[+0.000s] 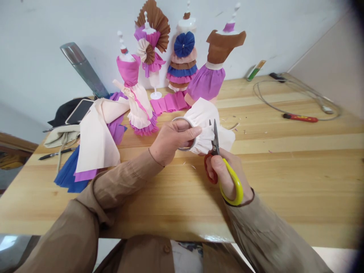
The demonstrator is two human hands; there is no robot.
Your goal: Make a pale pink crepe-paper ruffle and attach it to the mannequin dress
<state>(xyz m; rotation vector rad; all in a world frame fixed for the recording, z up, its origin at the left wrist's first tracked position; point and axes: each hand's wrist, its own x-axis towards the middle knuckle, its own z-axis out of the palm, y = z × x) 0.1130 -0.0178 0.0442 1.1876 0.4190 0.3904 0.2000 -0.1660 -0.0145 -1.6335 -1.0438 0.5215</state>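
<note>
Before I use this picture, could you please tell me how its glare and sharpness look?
In the head view, bright glare on the front edge of the table; dark, blurred right border, also head view; scissors fairly sharp there.

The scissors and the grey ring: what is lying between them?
In the head view, gathered white material lies between the scissors and the grey ring, partly covered by the left thumb.

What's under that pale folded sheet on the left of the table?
Purple material and blue material stick out from beneath the pale sheet; whatever it fully covers can't be seen.
</note>
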